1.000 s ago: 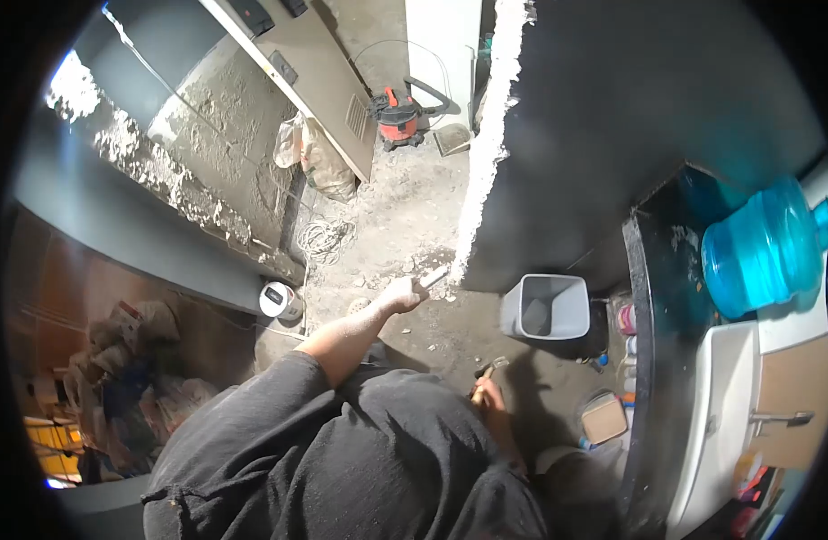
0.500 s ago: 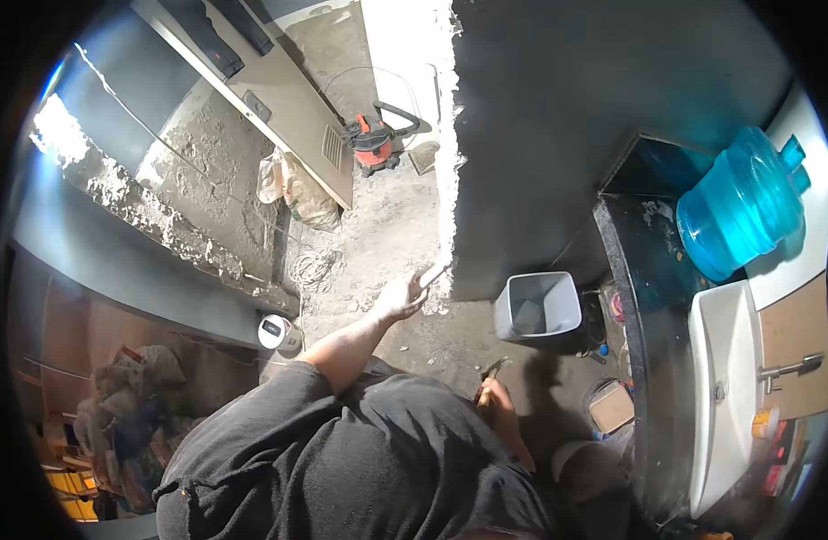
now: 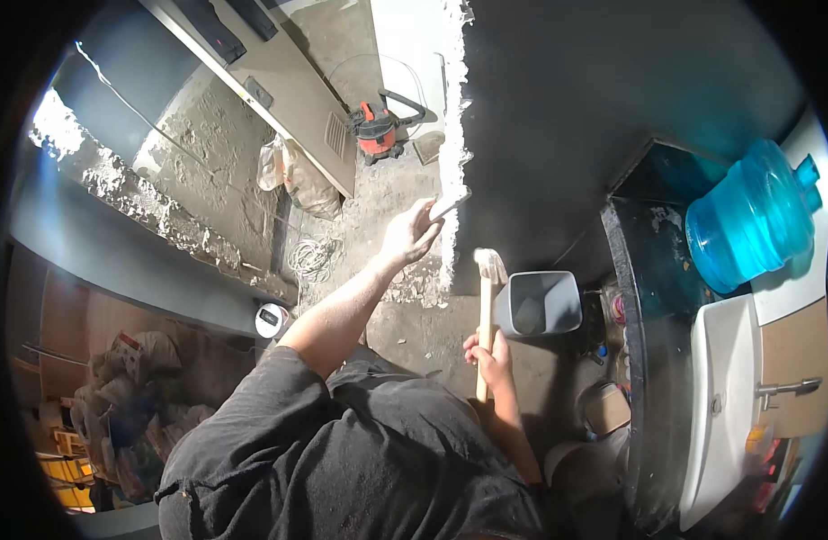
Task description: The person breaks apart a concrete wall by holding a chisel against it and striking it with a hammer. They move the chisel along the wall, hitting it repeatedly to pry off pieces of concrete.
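- I see my left hand [image 3: 414, 236] closed around a pale bar, chisel-like [image 3: 451, 204], its far end angled at the rough wall edge [image 3: 452, 99] just beyond the fingers; I cannot tell whether it touches.
- My right hand [image 3: 492, 362] is wrapped around the wooden handle of a hammer [image 3: 486, 315], head up and away from me. I judge the hold, partway up the handle, suits control over reach.
- The left arm is stretched forward, probably to set the bar against the edge and keep the fingers beside the wall.
- Just right of the hammer's head stands a grey bin [image 3: 568, 304]; a paler shape lies inside, too dim to name. I guess its spot by the wall keeps the floor near my hands walkable.
- Left of both grips, near the left forearm, sits a white tub [image 3: 270, 320], its contents hidden.
- Beyond the left grip, a filled sack [image 3: 311, 187] leans by the door panel; I cannot tell its contents.
- Far right of the right grip, a blue water jug [image 3: 751, 225] lies tilted; no water level is discernible.
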A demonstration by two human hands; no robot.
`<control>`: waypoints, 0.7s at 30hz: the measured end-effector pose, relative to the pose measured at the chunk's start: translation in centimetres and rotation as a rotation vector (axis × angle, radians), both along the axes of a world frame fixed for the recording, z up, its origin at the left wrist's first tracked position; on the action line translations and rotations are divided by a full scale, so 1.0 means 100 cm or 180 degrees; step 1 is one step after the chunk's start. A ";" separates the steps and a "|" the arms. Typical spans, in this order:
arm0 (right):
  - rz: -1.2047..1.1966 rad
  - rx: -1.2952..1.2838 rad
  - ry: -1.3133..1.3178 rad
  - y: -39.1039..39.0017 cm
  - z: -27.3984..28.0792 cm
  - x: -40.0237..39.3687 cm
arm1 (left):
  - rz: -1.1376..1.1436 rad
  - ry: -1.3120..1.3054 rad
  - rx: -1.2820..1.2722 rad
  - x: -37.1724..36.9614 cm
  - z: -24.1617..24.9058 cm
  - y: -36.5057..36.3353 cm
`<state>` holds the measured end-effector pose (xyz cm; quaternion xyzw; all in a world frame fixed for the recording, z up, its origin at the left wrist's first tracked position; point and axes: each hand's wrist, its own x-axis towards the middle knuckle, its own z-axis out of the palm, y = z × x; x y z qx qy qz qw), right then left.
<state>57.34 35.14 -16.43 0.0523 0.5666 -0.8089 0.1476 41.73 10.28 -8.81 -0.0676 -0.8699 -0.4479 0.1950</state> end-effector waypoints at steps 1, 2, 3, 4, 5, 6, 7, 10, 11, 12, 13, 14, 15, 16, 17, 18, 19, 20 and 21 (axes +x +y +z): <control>-0.0055 0.0215 0.0315 -0.004 0.006 -0.009 | 0.0000 -0.0010 0.0011 -0.002 0.006 -0.001; -0.0057 0.0227 0.0306 -0.004 0.011 -0.018 | 0.0052 -0.0164 -0.0355 -0.004 0.012 -0.002; 0.0043 0.1012 0.0634 -0.001 0.015 -0.027 | 0.0100 -0.0315 -0.0722 -0.007 0.017 -0.003; 0.0144 0.1800 0.0958 -0.003 0.028 -0.034 | 0.0089 -0.0320 -0.0713 -0.012 0.019 -0.005; 0.0037 0.2141 0.1197 -0.006 0.040 -0.034 | 0.0170 -0.0277 -0.0775 -0.016 0.019 -0.006; 0.0034 0.2160 0.1173 -0.012 0.043 -0.032 | 0.0250 -0.0242 -0.0832 -0.021 0.018 -0.006; -0.0180 0.2298 0.1254 -0.018 0.044 -0.028 | 0.0328 -0.0007 -0.0829 -0.025 0.017 -0.007; -0.0415 0.2215 0.1502 -0.022 0.021 -0.023 | 0.0273 -0.0039 -0.0962 -0.030 0.020 -0.011; -0.0494 0.2142 0.1684 -0.022 0.012 -0.022 | 0.0301 0.0148 -0.1063 -0.034 0.015 -0.013; -0.0579 0.2057 0.1866 -0.024 0.006 -0.022 | 0.0304 0.0115 -0.1056 -0.032 0.015 -0.013; -0.0588 0.2157 0.2414 -0.022 0.001 -0.025 | 0.0305 0.0108 -0.1047 -0.032 0.017 -0.013; -0.0585 0.2154 0.2399 -0.021 -0.004 -0.026 | 0.0303 0.0112 -0.1043 -0.031 0.020 -0.012; -0.0436 0.2106 0.2255 -0.022 0.003 -0.028 | 0.0283 0.0181 -0.1070 -0.031 0.020 -0.012; -0.0289 0.2052 0.2124 -0.024 0.010 -0.031 | 0.0284 0.0188 -0.1078 -0.030 0.020 -0.011; -0.0293 0.2041 0.2149 -0.027 0.015 -0.035 | 0.0293 0.0171 -0.1096 -0.029 0.020 -0.010; -0.0360 0.1894 0.2171 -0.032 0.020 -0.039 | 0.0313 0.0164 -0.1109 -0.029 0.020 -0.009; -0.0419 0.1744 0.2195 -0.037 0.024 -0.042 | 0.0325 0.0168 -0.1122 -0.029 0.019 -0.009; -0.0402 0.1726 0.2236 -0.039 0.025 -0.041 | 0.0274 -0.0034 -0.1219 -0.030 0.019 -0.009; -0.0394 0.2166 0.1704 -0.040 0.024 -0.036 | 0.0220 -0.0282 -0.1357 -0.031 0.018 -0.008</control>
